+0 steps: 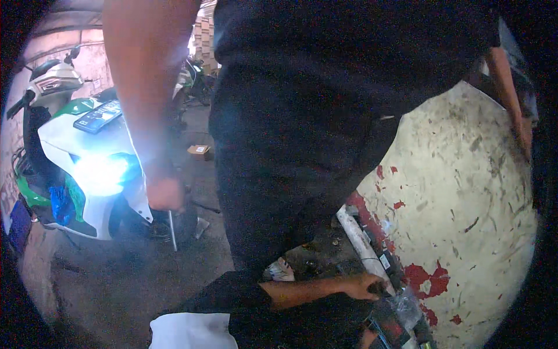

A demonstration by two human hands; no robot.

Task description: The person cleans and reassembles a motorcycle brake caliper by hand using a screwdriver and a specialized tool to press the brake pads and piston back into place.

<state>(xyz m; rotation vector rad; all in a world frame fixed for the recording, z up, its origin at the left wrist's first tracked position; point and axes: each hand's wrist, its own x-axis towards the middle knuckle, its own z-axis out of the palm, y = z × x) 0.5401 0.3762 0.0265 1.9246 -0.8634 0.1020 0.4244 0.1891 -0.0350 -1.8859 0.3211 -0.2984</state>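
Note:
My left hand (365,287) reaches across from the lower left, out of a black sleeve. Its fingers are curled together at a small dark thing that I cannot make out, beside crumpled clear plastic (407,308) at the wall's foot. A patch of skin at the bottom edge, probably my right hand (369,338), is mostly cut off, so its fingers do not show. Next to it lies a thin blue-edged item (381,333). A white pipe (361,241) runs along the wall down to the plastic.
A person in black (290,116) stands close in front, one blurred hand (165,193) around a thin metal rod (173,231). Behind is a white and green scooter (58,136) with its headlight lit and a phone (97,117) on it. A stained, peeling wall (465,174) bounds the right; a small box (199,152) sits on the floor.

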